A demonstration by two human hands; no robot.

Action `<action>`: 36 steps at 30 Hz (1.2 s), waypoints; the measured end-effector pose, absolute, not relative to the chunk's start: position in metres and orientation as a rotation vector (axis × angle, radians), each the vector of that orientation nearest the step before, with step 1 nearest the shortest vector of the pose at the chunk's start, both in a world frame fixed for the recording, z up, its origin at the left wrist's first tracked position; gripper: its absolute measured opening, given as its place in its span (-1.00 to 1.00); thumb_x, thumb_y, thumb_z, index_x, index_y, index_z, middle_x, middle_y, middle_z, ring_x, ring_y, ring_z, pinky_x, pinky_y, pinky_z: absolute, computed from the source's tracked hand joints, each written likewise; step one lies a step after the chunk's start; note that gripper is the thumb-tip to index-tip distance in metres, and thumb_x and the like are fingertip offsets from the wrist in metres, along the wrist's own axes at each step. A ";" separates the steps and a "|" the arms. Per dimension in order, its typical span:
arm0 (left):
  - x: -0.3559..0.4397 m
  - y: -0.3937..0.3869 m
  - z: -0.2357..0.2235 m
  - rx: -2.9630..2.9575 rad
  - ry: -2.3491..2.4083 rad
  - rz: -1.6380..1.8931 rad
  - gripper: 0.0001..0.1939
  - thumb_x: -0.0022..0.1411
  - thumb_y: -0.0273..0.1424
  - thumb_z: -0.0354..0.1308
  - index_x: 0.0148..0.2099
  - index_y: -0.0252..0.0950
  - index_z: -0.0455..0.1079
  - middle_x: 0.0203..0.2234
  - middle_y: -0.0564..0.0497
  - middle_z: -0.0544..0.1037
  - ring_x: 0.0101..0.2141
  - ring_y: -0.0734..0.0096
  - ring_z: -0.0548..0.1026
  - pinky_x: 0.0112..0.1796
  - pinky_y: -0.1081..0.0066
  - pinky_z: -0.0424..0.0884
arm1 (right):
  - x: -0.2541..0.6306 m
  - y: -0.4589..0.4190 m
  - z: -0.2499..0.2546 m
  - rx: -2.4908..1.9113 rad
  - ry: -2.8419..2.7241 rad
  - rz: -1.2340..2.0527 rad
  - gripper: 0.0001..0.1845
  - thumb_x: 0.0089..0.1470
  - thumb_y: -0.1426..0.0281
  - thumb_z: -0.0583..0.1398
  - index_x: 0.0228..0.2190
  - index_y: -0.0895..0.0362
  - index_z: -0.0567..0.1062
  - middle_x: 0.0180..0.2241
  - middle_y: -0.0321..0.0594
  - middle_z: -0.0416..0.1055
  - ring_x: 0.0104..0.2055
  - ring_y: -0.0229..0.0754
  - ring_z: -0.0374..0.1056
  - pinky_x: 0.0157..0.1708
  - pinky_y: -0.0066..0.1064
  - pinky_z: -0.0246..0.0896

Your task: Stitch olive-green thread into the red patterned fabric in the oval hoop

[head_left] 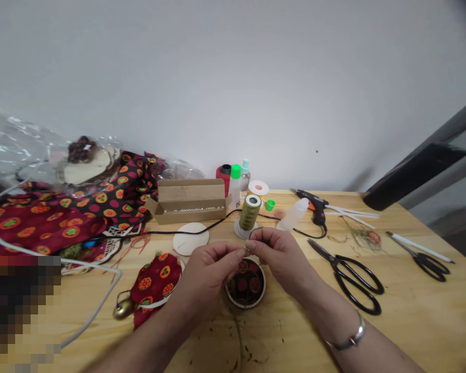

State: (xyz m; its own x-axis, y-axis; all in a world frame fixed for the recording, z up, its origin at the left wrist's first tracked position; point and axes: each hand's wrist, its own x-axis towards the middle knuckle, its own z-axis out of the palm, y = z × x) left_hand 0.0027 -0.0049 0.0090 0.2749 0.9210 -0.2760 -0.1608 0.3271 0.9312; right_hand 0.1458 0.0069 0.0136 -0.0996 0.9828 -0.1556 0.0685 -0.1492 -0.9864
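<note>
While both hands (pixel 213 267) (pixel 285 259) pinch, a round, pale-rimmed patterned piece (pixel 246 285) lies below.

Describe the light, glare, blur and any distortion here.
Head view: soft, fairly even light on the wall; faint shadow beside the black roll; glints on the clear plastic; thread at the fingertips of both hands too soft to trace; forearms look wide-angle stretched; lower-left corner pixelated.
</note>
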 end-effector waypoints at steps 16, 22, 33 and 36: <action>0.005 -0.003 0.011 1.088 1.191 1.012 -0.86 -0.07 -0.33 0.24 -0.43 -0.30 0.51 -0.31 0.00 0.52 -0.40 0.44 0.45 -0.39 0.51 0.35 | 0.150 0.011 0.007 -1.352 -1.480 1.118 -0.83 -0.03 0.39 0.11 -0.60 0.15 0.33 -0.63 -0.37 0.20 -0.57 -0.32 0.07 -0.55 -0.50 -0.02; 0.004 -0.004 0.013 1.088 1.270 0.996 -0.83 -0.07 -0.30 0.24 -0.40 -0.28 0.51 -0.51 0.05 0.54 -0.49 0.47 0.43 -0.47 0.54 0.34 | 0.151 0.013 0.008 -1.375 -1.442 1.103 -0.80 -0.03 0.39 0.12 -0.64 0.15 0.33 -0.67 -0.38 0.18 -0.60 -0.33 0.05 -0.57 -0.50 -0.04; 0.006 -0.009 0.007 1.409 1.283 0.922 -0.84 0.01 -0.33 0.15 -0.41 -0.24 0.53 -0.53 0.03 0.55 -0.46 0.36 0.44 -0.41 0.46 0.33 | 0.150 0.014 0.009 -1.339 -1.292 1.226 -0.82 -0.05 0.38 0.12 -0.62 0.16 0.36 -0.66 -0.35 0.29 -0.65 -0.37 0.02 -0.63 -0.51 -0.07; 0.008 -0.010 0.005 1.437 1.259 0.871 -0.82 0.03 -0.33 0.12 -0.41 -0.25 0.53 -0.57 0.04 0.53 -0.50 0.38 0.42 -0.46 0.47 0.32 | 0.149 0.013 0.010 -1.329 -1.258 1.261 -0.83 -0.07 0.37 0.14 -0.61 0.17 0.36 -0.65 -0.34 0.31 -0.66 -0.39 0.02 -0.66 -0.52 -0.09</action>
State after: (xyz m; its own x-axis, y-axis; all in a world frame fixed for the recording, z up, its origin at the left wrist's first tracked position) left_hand 0.0076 -0.0101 0.0048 0.2007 0.9754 -0.0907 0.2592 0.0364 0.9651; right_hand 0.1494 0.0127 0.0103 -0.0321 0.9950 -0.0951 0.0923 -0.0918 -0.9915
